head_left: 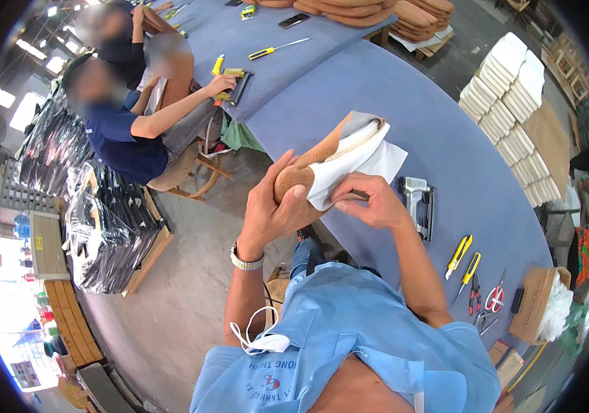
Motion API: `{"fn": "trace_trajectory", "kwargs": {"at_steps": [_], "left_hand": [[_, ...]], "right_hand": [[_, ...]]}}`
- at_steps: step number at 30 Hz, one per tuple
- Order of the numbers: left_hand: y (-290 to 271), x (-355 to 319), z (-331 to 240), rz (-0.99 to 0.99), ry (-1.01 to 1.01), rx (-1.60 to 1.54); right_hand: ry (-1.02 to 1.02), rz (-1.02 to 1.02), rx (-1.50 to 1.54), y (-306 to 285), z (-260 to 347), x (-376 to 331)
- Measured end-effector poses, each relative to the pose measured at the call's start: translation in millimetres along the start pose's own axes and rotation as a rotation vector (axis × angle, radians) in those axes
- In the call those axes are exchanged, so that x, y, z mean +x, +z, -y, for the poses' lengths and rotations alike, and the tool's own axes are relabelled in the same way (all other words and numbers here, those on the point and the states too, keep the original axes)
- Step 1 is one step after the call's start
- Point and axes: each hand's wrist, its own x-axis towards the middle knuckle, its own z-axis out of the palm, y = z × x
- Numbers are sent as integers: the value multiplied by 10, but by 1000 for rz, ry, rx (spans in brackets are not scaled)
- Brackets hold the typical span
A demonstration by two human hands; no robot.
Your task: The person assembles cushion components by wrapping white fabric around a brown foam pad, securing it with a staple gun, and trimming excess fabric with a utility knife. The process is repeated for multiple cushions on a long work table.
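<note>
A padded upholstery piece with brown fabric (pixel 318 153) and a white lining cloth (pixel 386 160) is held up tilted over the near edge of the blue table. My left hand (pixel 274 206) grips its rounded near end, thumb on the brown fabric and fingers underneath. At the lower edge of the white cloth, my right hand (pixel 371 198) pinches the material between thumb and fingers. The underside of the piece is hidden. A grey staple gun (pixel 416 206) lies on the table just right of my right hand.
Right on the blue table (pixel 349 89) lie a yellow cutter (pixel 459 256), a yellow screwdriver (pixel 472 270), pliers (pixel 475 297) and scissors (pixel 495 298). A cardboard box (pixel 537 303) stands beyond. A co-worker's hand (pixel 223 85) holds another staple gun (pixel 239 89). White pads (pixel 508 103) are stacked far right.
</note>
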Motion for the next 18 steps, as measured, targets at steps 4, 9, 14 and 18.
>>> {"fn": "trace_trajectory", "kwargs": {"at_steps": [4, 9, 14, 18], "left_hand": [[-93, -104, 29, 81, -4, 32], [-89, -61, 41, 150, 76, 86], [-25, -53, -91, 244, 154, 230], [93, -69, -98, 284, 336, 355]], "right_hand": [[-108, -139, -130, 87, 521, 133], [-101, -234, -451, 207, 608, 150], [125, -257, -336, 305, 764, -43], [287, -329, -319, 336, 828, -283]]}}
